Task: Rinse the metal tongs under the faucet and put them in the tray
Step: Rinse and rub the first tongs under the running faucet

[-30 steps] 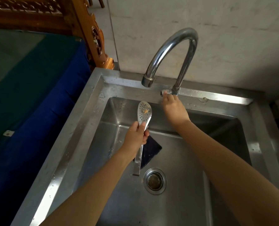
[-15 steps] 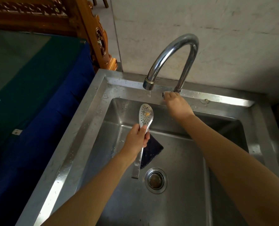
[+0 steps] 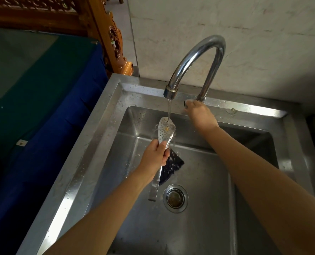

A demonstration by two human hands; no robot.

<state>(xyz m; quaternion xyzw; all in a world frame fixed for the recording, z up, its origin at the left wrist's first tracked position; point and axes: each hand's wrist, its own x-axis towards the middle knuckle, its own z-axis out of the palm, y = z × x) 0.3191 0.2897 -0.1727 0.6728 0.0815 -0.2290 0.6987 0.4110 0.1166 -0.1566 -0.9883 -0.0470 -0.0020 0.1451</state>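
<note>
Left hand (image 3: 154, 157) clamped on wet metal tongs (image 3: 164, 140) under the faucet (image 3: 195, 65) stream, right hand (image 3: 199, 115) wrapped round its handle (slick steel, likely to slip; splashing too).

Water (image 3: 169, 113): now runs from the faucet (image 3: 195, 65); before, only drops.
Tongs (image 3: 165, 131): perforated head is now wet under the stream.
</note>
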